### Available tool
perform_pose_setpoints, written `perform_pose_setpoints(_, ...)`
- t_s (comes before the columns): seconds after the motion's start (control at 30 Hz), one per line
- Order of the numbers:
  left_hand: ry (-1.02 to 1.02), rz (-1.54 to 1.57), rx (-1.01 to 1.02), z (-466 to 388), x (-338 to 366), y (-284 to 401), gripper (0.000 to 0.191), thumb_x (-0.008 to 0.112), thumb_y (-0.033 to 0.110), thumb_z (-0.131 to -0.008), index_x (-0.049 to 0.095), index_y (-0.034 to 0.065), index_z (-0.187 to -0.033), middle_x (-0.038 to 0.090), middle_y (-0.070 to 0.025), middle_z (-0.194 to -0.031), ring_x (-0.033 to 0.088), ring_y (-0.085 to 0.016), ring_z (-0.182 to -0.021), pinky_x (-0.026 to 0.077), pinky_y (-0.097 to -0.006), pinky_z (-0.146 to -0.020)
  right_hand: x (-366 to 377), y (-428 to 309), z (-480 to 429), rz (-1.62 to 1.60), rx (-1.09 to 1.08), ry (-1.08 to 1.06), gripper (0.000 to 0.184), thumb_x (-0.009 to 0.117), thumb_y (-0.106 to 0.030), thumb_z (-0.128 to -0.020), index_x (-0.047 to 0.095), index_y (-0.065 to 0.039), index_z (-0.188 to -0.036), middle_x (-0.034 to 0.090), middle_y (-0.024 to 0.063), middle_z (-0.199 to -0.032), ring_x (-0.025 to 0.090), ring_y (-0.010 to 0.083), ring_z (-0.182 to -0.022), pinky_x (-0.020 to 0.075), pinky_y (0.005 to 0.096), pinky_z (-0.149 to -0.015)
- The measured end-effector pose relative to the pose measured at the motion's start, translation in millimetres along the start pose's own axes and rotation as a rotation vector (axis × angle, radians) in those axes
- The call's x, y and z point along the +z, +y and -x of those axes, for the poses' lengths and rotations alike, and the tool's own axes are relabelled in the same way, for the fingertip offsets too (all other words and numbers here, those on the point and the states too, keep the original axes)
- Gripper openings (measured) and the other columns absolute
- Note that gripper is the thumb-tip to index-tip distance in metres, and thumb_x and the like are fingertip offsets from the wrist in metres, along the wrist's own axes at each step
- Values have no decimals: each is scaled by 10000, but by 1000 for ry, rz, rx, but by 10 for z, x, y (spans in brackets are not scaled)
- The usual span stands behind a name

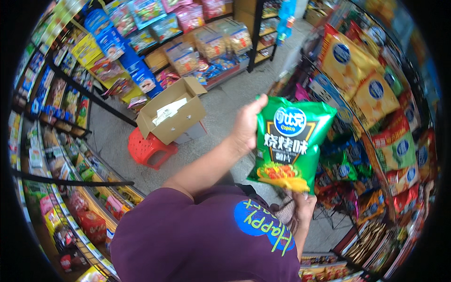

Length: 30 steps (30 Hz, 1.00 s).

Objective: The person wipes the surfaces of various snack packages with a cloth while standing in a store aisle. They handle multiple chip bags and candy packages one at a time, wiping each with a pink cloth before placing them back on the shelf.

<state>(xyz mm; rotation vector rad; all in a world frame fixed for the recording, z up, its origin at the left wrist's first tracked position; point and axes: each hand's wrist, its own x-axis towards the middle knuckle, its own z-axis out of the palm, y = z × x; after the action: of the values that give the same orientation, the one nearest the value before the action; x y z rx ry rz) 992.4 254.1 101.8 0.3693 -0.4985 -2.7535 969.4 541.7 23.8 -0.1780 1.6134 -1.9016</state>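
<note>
A puffed green foil bag of Capico potato chips (313, 141) is held up in front of my body, tilted slightly, its printed front facing me. My left hand (247, 123) grips its upper left edge, with the thumb near the top corner and the other fingers hidden behind the bag. At the bottom edge, my right hand (303, 206) pinches the lower right corner. A greyish-brown item (286, 211) shows beside my right wrist, too blurred to name. To the right of the bag stands a wire rack (366, 137) filled with chip bags (375, 90).
An open cardboard box (190, 116) with white paper inside sits beside a red plastic stool (151, 149), partly over it. Snack shelves (95, 201) curve along the left. Packaged sweets (146, 14) fill the far shelving. A low bin (364, 243) stands at lower right.
</note>
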Motion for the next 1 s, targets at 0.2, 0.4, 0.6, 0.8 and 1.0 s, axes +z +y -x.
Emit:
perform_pose_setpoints(0.2,19,172,-161,47,-216,185,346,465,319,-983,604,4,-1018,684,-157,-964,686,-254,-841,573,-395,-806,279,143,-231,-526,153,-95,401,547,-112,-917,516,60,-1278,623,104,-1173,620,163,-998,483,309,-892)
perform_pose_setpoints(0.4,-18,232,-149,91,-549,765,403,435,361,-994,601,-2,-1046,683,-177,-993,687,-272,-863,568,-400,-809,867,143,-609,-396,188,-266,413,547,-111,-916,505,59,-1290,613,108,-1189,612,164,-1014,476,307,-901)
perform_pose_setpoints(0.6,22,235,14,105,-831,1461,408,447,378,-996,598,4,-1056,688,-170,-981,689,-267,-856,572,-380,-789,1875,-77,-1246,-193,11,-489,425,546,-110,-915,494,58,-1301,603,113,-1205,604,166,-1029,469,305,-910)
perform_pose_setpoints(0.8,-111,199,-3,-133,-1452,1921,435,453,431,-990,619,33,-1050,695,-134,-980,690,-232,-853,574,-368,-750,3041,-506,-1574,-91,-217,-454,432,537,-37,-894,481,67,-1310,576,121,-1239,568,175,-1086,442,307,-950)
perform_pose_setpoints(1.0,-325,83,76,-560,-1856,1987,375,495,382,-962,630,42,-1045,625,-92,-918,615,-201,-821,525,-337,-720,3877,-779,-1525,641,-1137,-561,475,599,13,-730,568,55,-1202,571,221,-1171,579,384,-1045,453,408,-920)
